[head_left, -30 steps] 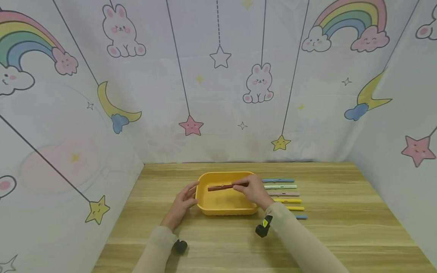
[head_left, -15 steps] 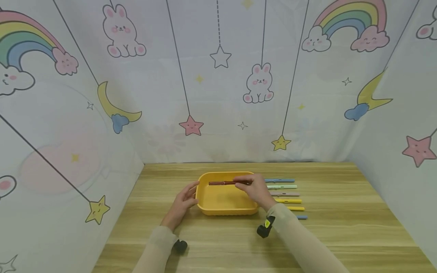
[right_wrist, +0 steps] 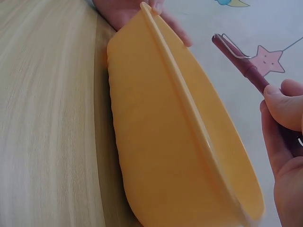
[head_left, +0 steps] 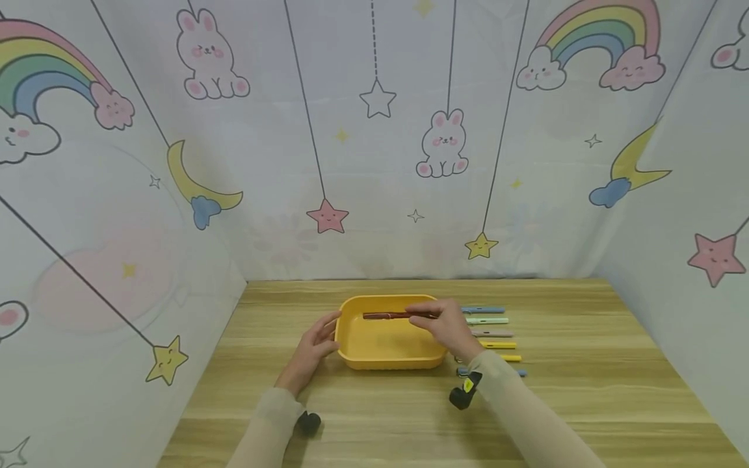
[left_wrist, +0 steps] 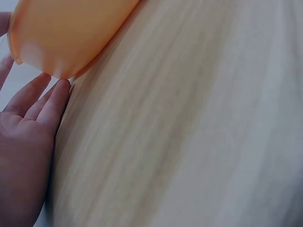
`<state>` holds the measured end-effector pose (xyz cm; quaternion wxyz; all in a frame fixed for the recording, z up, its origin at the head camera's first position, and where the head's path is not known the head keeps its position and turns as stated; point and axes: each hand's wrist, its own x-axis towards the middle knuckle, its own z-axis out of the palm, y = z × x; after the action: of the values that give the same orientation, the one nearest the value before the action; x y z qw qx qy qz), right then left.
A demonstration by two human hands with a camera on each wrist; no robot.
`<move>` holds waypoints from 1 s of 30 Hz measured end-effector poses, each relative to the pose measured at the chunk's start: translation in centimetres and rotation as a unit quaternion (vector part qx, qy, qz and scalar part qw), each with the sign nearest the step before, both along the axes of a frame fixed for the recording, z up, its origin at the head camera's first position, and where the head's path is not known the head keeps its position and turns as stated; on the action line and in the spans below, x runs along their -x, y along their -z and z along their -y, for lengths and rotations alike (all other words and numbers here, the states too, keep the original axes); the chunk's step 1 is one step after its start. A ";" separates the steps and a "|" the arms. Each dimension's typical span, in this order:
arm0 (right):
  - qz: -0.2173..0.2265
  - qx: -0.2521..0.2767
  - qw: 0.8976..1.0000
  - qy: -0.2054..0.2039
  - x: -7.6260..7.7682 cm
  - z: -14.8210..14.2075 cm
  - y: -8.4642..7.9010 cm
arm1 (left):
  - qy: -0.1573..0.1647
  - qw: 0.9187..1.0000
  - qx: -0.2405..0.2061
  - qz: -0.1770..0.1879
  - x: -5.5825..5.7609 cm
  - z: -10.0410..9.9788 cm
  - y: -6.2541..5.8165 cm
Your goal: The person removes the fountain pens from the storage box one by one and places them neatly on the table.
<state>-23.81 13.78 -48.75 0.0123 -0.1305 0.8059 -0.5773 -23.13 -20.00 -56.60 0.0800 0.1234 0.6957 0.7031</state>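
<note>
My right hand (head_left: 447, 327) pinches a dark red pen (head_left: 381, 316) between thumb and fingers and holds it over the yellow tray (head_left: 392, 364). The pen lies nearly level in the head view, its capped end to the left. In the right wrist view the pen (right_wrist: 236, 60) shows a wire clip and hangs apart from the tray's rim. My left hand (head_left: 312, 351) rests at the tray's left end. In the left wrist view several straight fingers (left_wrist: 57, 101) touch the outside of the tray wall (left_wrist: 71, 33).
Right of the tray, several pens lie in a column: blue (head_left: 486, 310), light green (head_left: 491, 321), greyish pink (head_left: 497, 333), yellow (head_left: 500, 345), another yellow (head_left: 511, 358) and a nearest blue one (head_left: 521, 373). A patterned cloth (head_left: 374, 162) surrounds the wooden table (head_left: 380, 416).
My right hand has drawn the dark red pen to the right, and the pen has levelled out. More of the nearest blue pen shows. My left hand and the tray's left end stay put.
</note>
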 end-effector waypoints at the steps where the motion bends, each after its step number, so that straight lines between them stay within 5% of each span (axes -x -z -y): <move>1: -0.001 0.000 1.000 -0.003 0.0 -0.2 0.0 | 0.000 1.000 -0.001 0.000 0.0 0.0 0.0; 13: 0.023 0.037 0.999 0.009 -0.9 -3.0 -0.3 | -0.006 1.000 -0.005 -0.008 0.1 -0.1 0.2; 30: -0.023 0.054 0.998 0.008 -2.2 -6.3 -0.8 | 0.004 1.000 -0.003 -0.002 0.0 0.1 -0.1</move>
<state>-21.66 20.04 -47.91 -0.0173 -0.1379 0.7747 -0.6169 -23.09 -20.08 -56.53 0.0805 0.1280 0.6936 0.7043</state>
